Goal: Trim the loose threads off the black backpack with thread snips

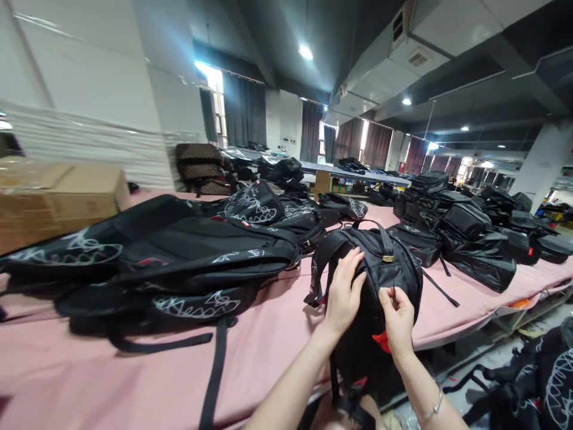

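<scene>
A black backpack stands upright against the front edge of the pink table, its straps facing me. My left hand lies on its upper back panel with the fingers stretched out flat. My right hand is pinched shut on a thin dark zipper pull or thread on the same bag, just right of the left hand. A red tag shows below my right hand. A bracelet sits on my right wrist.
Several black backpacks with white scribble print lie piled to the left. More black bags cover the right of the table. Cardboard boxes stand far left. Bags lie on the floor at the right.
</scene>
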`<state>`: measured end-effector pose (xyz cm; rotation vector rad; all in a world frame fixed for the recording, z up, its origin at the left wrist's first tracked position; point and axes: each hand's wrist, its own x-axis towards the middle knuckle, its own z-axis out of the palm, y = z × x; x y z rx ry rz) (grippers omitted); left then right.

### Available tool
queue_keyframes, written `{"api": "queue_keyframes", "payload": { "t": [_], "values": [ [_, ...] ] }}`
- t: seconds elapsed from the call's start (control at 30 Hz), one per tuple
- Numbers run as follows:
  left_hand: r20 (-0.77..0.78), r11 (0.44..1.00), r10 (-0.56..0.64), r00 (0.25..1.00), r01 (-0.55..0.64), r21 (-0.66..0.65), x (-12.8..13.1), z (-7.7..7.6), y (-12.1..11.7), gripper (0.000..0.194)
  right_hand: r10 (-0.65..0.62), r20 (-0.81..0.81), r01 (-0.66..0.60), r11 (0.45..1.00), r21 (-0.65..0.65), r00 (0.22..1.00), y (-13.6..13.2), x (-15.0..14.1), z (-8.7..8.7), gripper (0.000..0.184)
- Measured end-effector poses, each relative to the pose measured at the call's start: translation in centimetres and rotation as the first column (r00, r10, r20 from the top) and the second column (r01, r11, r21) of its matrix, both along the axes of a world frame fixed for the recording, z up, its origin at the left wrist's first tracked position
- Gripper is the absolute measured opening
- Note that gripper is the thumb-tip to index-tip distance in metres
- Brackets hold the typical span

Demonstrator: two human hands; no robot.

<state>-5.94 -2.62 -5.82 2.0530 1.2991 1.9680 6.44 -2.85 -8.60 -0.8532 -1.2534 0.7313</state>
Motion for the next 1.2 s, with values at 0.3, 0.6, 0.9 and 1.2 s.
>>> {"api": "queue_keyframes", "payload": {
  "t": [0.3, 0.6, 0.9, 1.2],
  "values": [
    [0.293, 0.952, 0.300, 0.908, -0.265, -0.155, 0.3, -4.1, -2.9, 0.035, 0.266, -0.120, -0.274, 0.959, -0.064, 0.957, -1.8, -3.8, -0.4, 0.036],
    [0.361, 0.964, 0.253, 0.897, -0.201, -0.175, -1.3, -3.7, -3.7, 0.034, 0.000, 0.115, -0.008, 0.997, 0.070, 0.993, 0.8, 2.5, 3.0, 0.044],
    [0.628, 0.969, 0.001, 0.778, 0.155, -0.194, -2.0, -3.4, -6.1, 0.029, 0.446, -0.072, -0.450, 0.859, -0.246, 0.892, -1.8, 3.9, 4.8, 0.053],
    [0.648, 0.975, 0.032, 0.761, 0.120, -0.188, -1.0, -3.2, -6.5, 0.028, 0.511, -0.092, -0.516, 0.817, -0.257, 0.855, -5.5, 4.2, 3.1, 0.049]
  ]
}}
